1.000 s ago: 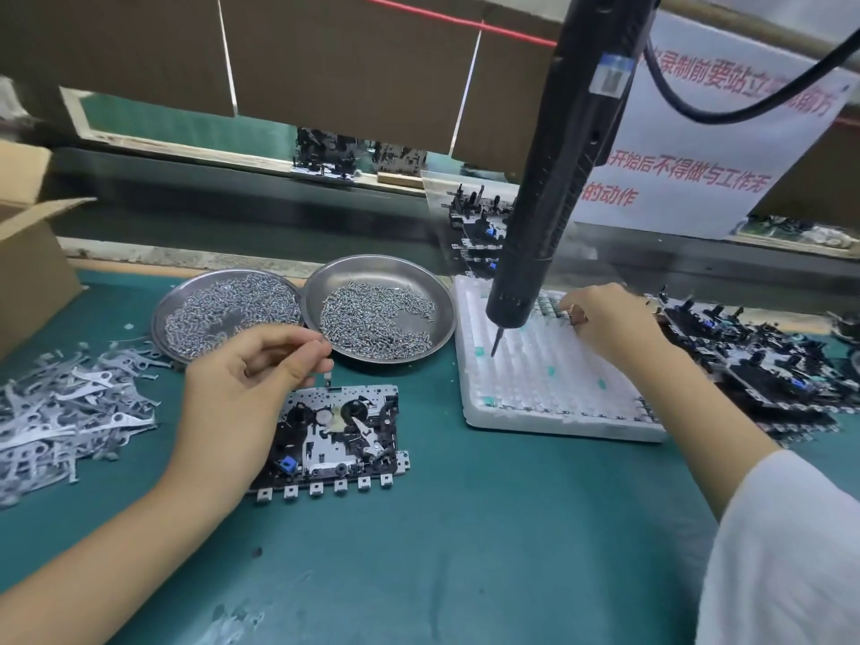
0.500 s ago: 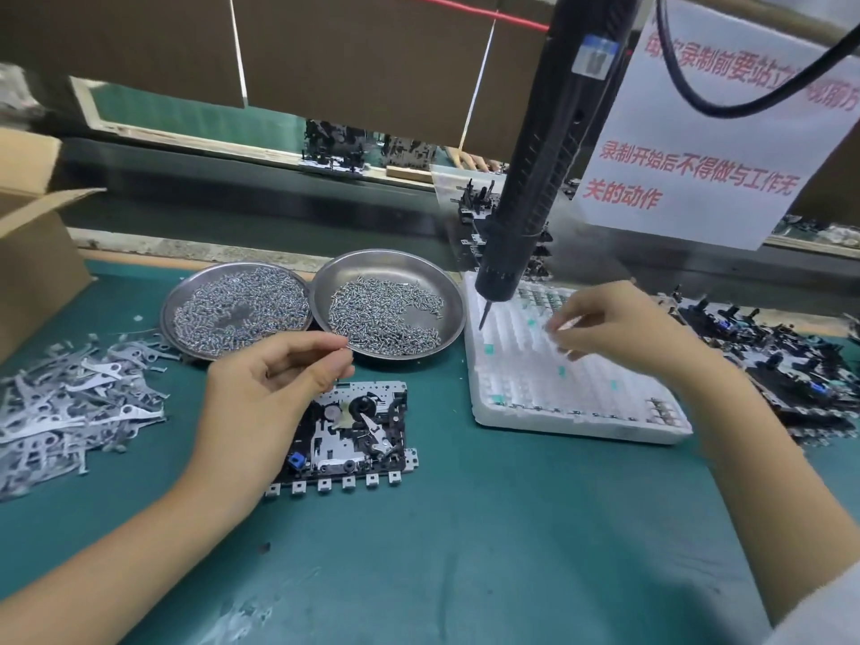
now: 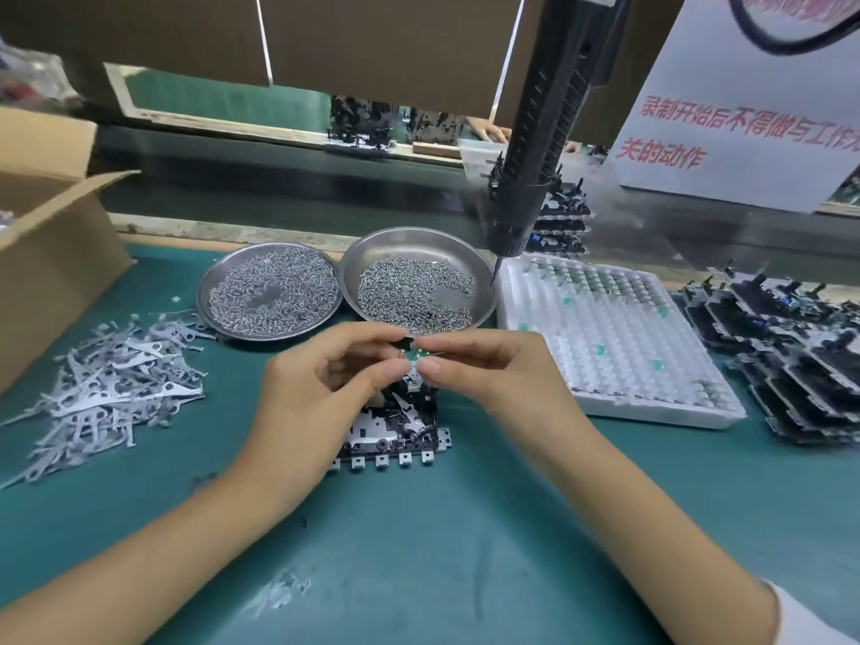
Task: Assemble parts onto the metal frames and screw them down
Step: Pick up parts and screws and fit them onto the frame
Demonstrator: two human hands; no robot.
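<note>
Your right hand (image 3: 484,370) had come away from the white tray (image 3: 619,346), where it was half a second earlier, and met your left hand (image 3: 321,388) over the metal frame (image 3: 395,435). Your left hand had lifted a little as well, so both sat just above the frame's far edge.

You held a small green part (image 3: 426,352) between the two hands. The fingers (image 3: 465,342) of your right hand were curled in, forefinger above and thumb below, pinching the part from its right side. Your left thumb and forefinger closed toward it from the left, on something small and dark at its near end; whether they actually touched the green part could not be told. The other fingers of both hands were loosely bent.

The metal frame lay flat on the green counter (image 3: 465,551), directly under your fingertips and partly hidden by them, with its row of small square tabs facing you. The green part hung above the frame's far end, not yet seated on it.

Beyond your hands stood two round metal dishes of screws, the left dish (image 3: 270,295) and the right dish (image 3: 421,281), rims touching. The electric screwdriver (image 3: 535,169) hung over the gap between the right dish and the white tray, its tip near the dish's rim. A pile of flat metal levers (image 3: 102,384) lay to your left, beside a cardboard box (image 3: 51,244), and stacked frames (image 3: 800,365) sat to the right of the tray.
</note>
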